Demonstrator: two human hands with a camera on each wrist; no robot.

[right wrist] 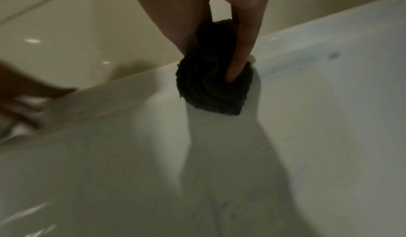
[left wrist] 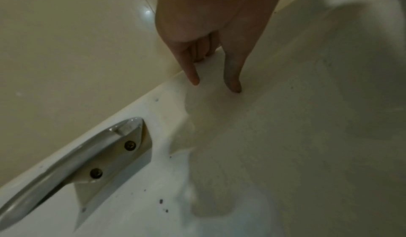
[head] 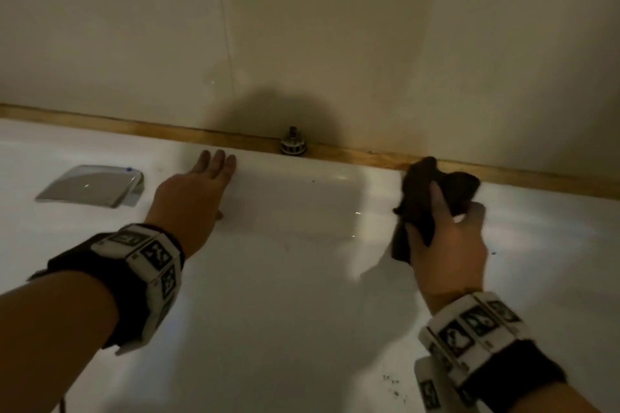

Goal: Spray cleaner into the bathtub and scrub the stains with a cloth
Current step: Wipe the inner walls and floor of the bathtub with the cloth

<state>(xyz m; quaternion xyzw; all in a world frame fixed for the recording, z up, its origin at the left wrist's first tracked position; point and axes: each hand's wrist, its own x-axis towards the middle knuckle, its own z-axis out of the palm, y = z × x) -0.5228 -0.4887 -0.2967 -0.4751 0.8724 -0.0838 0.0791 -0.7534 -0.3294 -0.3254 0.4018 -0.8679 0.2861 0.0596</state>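
The white bathtub [head: 295,261] fills the lower half of the head view, its far rim running along a wooden strip. My right hand [head: 446,235] grips a bunched dark brown cloth [head: 432,191] against the far rim at the right. In the right wrist view the cloth [right wrist: 211,88] is wadded under my fingers [right wrist: 241,56] and touches the tub surface. My left hand [head: 198,188] rests flat on the tub's far rim, its fingers straight. Its fingers [left wrist: 193,74] touch the rim in the left wrist view. No spray bottle is in view.
A chrome grab handle [head: 90,189] sits on the tub at the left, also seen as the handle [left wrist: 92,161] with two screws. A small metal fitting [head: 293,144] stands on the wooden strip [head: 503,174]. Dark specks [head: 392,382] dot the tub. A beige tiled wall [head: 302,27] rises behind.
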